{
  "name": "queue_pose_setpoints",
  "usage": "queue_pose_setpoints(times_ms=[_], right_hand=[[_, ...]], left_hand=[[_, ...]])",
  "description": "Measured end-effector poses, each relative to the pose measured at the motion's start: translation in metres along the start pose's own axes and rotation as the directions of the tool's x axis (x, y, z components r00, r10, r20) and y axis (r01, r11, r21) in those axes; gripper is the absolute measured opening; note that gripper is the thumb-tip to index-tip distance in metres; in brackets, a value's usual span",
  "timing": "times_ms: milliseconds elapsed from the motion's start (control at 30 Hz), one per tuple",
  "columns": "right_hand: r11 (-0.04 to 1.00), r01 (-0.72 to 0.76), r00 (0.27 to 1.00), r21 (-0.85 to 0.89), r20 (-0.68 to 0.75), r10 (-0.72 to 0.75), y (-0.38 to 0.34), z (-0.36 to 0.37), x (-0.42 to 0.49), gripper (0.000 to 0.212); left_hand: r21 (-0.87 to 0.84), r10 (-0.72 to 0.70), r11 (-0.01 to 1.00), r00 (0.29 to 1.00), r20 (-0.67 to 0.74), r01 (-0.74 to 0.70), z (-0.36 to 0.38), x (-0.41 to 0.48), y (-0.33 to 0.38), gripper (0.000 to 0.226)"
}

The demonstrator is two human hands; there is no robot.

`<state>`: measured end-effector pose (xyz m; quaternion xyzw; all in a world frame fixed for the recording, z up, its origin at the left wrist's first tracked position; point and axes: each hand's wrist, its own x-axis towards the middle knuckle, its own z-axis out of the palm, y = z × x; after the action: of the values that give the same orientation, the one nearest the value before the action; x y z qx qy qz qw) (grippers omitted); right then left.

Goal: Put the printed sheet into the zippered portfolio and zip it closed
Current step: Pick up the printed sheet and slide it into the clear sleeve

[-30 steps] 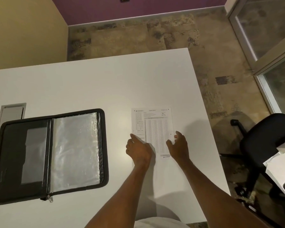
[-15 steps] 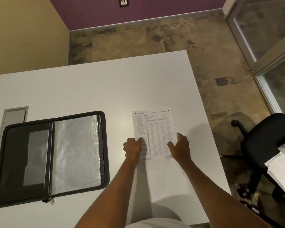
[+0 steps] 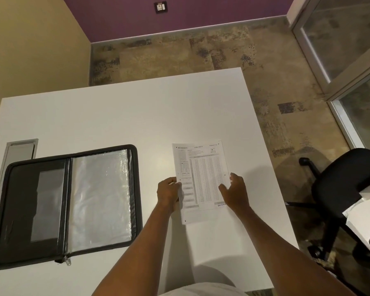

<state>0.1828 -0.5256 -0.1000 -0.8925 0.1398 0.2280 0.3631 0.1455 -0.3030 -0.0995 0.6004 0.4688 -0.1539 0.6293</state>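
Observation:
The printed sheet (image 3: 201, 178), white with dense columns of small print, lies on the white table right of centre. My left hand (image 3: 168, 193) pinches its left edge, which lifts slightly off the table. My right hand (image 3: 235, 192) rests at the sheet's right edge with fingers spread over the paper. The black zippered portfolio (image 3: 64, 206) lies open flat to the left, a clear plastic sleeve on its right half and a dark pocket on its left half. Its zipper pull (image 3: 66, 260) hangs at the near edge.
The white table (image 3: 126, 116) ends close to the right of the sheet. A grey cable hatch (image 3: 13, 167) is set in the table beyond the portfolio's left. A black office chair (image 3: 346, 184) stands on the floor to the right, beside another white desk corner (image 3: 363, 218).
The sheet's left edge has come up off the table in my left hand, and the paper has shifted slightly toward me. My right hand stays at the right edge.

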Motion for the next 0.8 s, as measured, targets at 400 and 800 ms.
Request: queue_pose_setpoints(times_ms=[400,800], right_hand=[[0.858,-0.135,0.965,0.495,0.263,0.0,-0.019,-0.027,0.0,0.059],[0.841,-0.036,0.83,0.54,0.484,-0.276,-0.058,-0.041,-0.023,0.043]], left_hand=[[-0.199,0.051,0.98,0.957,0.287,0.008,-0.064,-0.003,0.007,0.032],[-0.3,0.237,0.952,0.75,0.617,-0.054,-0.092,-0.026,0.053,0.052]])
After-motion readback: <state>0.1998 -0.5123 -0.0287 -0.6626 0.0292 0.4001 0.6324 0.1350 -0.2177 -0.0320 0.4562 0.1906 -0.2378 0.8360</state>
